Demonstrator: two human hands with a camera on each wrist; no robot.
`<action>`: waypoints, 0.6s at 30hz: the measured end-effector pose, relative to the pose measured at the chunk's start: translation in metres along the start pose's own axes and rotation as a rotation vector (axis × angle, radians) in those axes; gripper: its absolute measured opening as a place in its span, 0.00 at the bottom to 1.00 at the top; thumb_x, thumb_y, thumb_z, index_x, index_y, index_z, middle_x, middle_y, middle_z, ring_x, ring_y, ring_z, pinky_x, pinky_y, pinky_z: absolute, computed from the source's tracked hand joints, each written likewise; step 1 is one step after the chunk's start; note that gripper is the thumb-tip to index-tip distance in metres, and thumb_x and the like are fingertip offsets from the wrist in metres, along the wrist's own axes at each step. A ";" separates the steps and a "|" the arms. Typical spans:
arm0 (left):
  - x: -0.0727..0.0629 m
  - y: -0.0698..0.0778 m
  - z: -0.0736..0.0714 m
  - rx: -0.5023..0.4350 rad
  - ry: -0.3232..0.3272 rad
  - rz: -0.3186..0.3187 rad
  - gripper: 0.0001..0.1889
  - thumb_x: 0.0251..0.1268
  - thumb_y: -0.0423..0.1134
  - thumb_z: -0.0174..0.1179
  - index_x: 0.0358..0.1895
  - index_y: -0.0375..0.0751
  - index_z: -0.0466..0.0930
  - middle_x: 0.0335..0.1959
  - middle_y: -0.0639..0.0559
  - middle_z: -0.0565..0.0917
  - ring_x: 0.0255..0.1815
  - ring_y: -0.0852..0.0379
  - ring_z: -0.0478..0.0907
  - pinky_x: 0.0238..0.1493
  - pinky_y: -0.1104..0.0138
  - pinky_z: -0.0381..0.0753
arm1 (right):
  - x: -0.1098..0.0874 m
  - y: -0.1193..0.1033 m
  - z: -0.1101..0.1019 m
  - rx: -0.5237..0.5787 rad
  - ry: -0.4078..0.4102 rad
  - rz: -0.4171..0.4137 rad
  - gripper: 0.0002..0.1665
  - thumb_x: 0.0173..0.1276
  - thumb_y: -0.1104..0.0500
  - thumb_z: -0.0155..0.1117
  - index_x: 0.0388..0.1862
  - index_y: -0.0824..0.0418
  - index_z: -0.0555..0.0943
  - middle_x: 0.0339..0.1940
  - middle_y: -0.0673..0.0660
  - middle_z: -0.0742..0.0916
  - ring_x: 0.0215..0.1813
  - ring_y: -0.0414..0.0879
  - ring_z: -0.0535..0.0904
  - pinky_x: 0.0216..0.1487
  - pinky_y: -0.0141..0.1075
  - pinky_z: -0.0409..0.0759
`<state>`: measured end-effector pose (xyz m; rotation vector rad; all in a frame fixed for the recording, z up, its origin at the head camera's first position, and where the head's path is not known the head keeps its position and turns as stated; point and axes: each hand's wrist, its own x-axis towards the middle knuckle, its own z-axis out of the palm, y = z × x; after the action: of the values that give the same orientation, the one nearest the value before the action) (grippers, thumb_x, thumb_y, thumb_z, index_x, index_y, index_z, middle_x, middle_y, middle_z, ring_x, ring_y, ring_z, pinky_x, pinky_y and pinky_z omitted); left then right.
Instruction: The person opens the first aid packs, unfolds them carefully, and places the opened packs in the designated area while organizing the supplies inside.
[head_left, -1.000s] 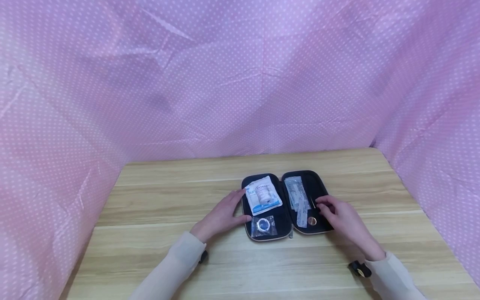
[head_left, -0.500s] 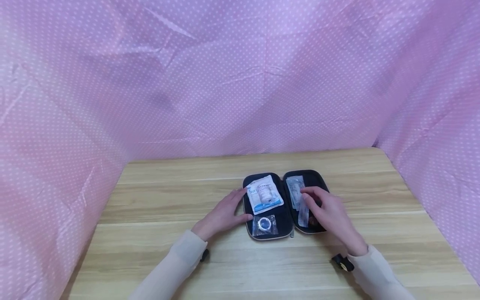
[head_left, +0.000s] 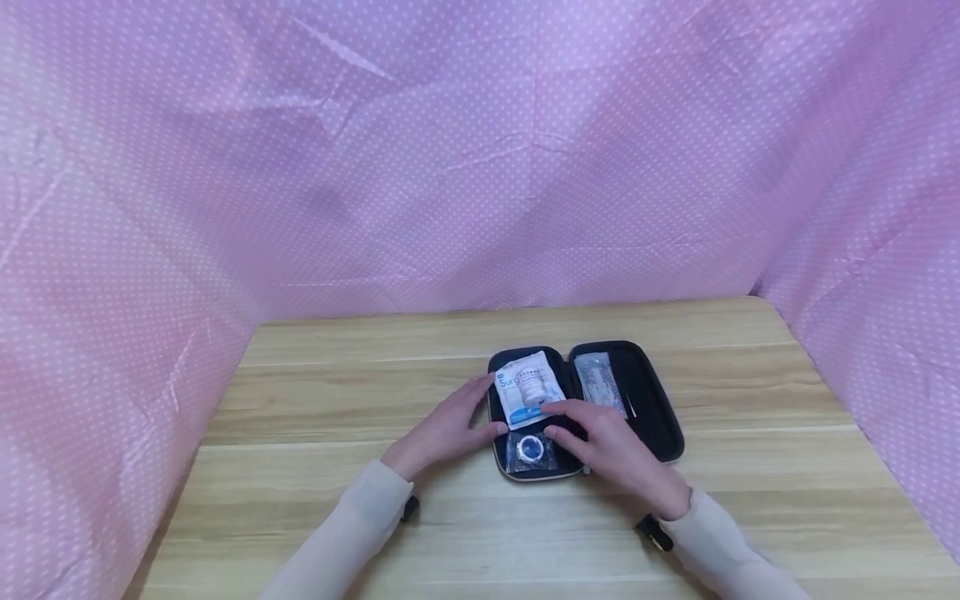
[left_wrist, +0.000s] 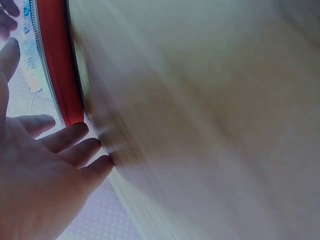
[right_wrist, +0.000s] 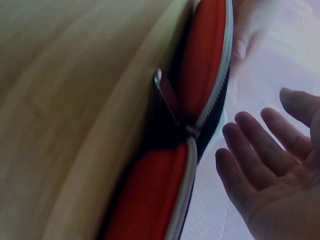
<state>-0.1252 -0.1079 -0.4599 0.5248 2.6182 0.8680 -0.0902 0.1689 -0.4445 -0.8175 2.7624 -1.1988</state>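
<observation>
A zippered first-aid case (head_left: 660, 429) with a black inside lies unfolded on the table; its outer wall shows red in the wrist views. Its left half holds a white and blue packet (head_left: 513, 414) with a rolled bandage (head_left: 533, 386) on it, and a clear bag with a white-rimmed round thing (head_left: 530, 450). My left hand (head_left: 450, 427) rests at the left rim, fingers extended. My right hand (head_left: 611, 446) hovers over the case's middle, fingertips by the packet's lower right corner, holding nothing visible. Clear packets (head_left: 597, 379) lie in the right half, partly hidden by this hand.
A thin pale stick (head_left: 632, 406) lies in the right half of the case. The zipper pull (right_wrist: 166, 95) sticks out at the hinge. Around the case is the wood-grain table (head_left: 337, 392), backed by a pink dotted cloth (head_left: 480, 208).
From the right half of the case, my right hand has moved left, past the clear packets, to the middle beside the white packet. My left hand has stayed at the left rim.
</observation>
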 end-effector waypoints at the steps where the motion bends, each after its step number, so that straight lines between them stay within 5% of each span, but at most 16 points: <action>1: 0.000 0.000 0.000 -0.007 0.008 0.002 0.47 0.71 0.62 0.62 0.84 0.46 0.52 0.83 0.41 0.58 0.82 0.43 0.56 0.79 0.49 0.58 | 0.001 -0.001 0.002 -0.005 -0.024 -0.019 0.19 0.75 0.54 0.68 0.61 0.58 0.85 0.57 0.53 0.89 0.60 0.48 0.84 0.61 0.51 0.83; 11: -0.008 -0.001 -0.003 -0.007 0.116 0.017 0.41 0.74 0.58 0.61 0.83 0.46 0.58 0.82 0.45 0.61 0.81 0.46 0.58 0.79 0.49 0.60 | 0.017 -0.011 0.021 -0.120 -0.240 -0.041 0.23 0.76 0.52 0.67 0.66 0.59 0.82 0.60 0.56 0.87 0.62 0.49 0.83 0.63 0.51 0.81; 18: -0.018 -0.002 -0.005 -0.007 0.191 0.013 0.40 0.73 0.55 0.63 0.81 0.42 0.61 0.80 0.41 0.63 0.79 0.42 0.61 0.77 0.47 0.62 | 0.021 -0.015 0.025 -0.167 -0.282 -0.031 0.24 0.73 0.57 0.70 0.66 0.60 0.82 0.61 0.57 0.86 0.63 0.51 0.82 0.64 0.52 0.80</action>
<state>-0.1122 -0.1199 -0.4537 0.4793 2.7848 0.9751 -0.0955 0.1337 -0.4476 -0.9621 2.6481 -0.7912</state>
